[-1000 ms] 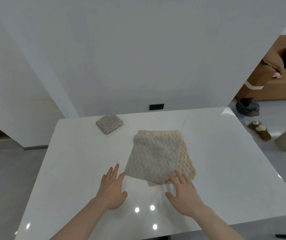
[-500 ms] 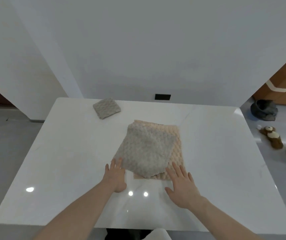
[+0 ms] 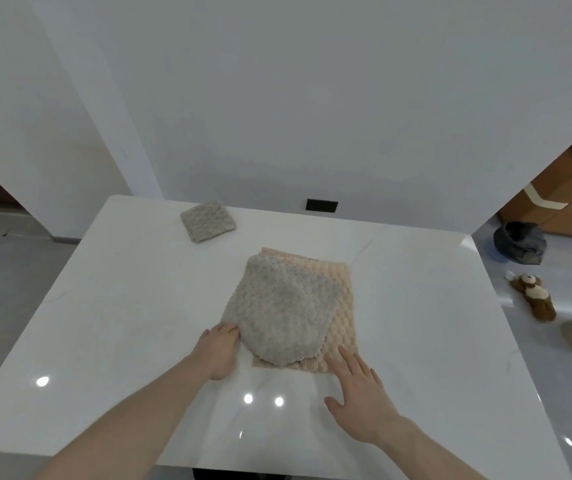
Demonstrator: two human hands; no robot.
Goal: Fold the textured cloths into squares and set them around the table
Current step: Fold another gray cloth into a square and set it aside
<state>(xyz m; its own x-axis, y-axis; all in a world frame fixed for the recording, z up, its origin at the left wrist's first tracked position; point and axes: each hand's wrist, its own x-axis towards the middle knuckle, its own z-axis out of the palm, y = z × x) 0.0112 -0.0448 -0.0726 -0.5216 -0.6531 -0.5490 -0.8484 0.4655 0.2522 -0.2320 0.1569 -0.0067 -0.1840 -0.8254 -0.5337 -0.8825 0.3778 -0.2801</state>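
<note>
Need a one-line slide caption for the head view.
Left hand grips the grey cloth atop the peach cloth; right hand rests flat alongside.

Two cloths stacked mid-counter (image 3: 416,306), upper cloth (image 3: 277,306) on lower cloth (image 3: 341,317); folded cloth (image 3: 207,221) far left; hands near, left hand (image 3: 219,351), right hand (image 3: 360,396).

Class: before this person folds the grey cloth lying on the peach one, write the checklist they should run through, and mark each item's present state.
1. Grey cloth lies on top of the peach cloth: ok.
2. Left hand grips the grey cloth's edge: ok.
3. Right hand holds a corner: not ok, it lies flat.
4. Grey cloth spread flat: not ok, its near edge bulges.
5. Folded cloth out of the way: ok.
</note>
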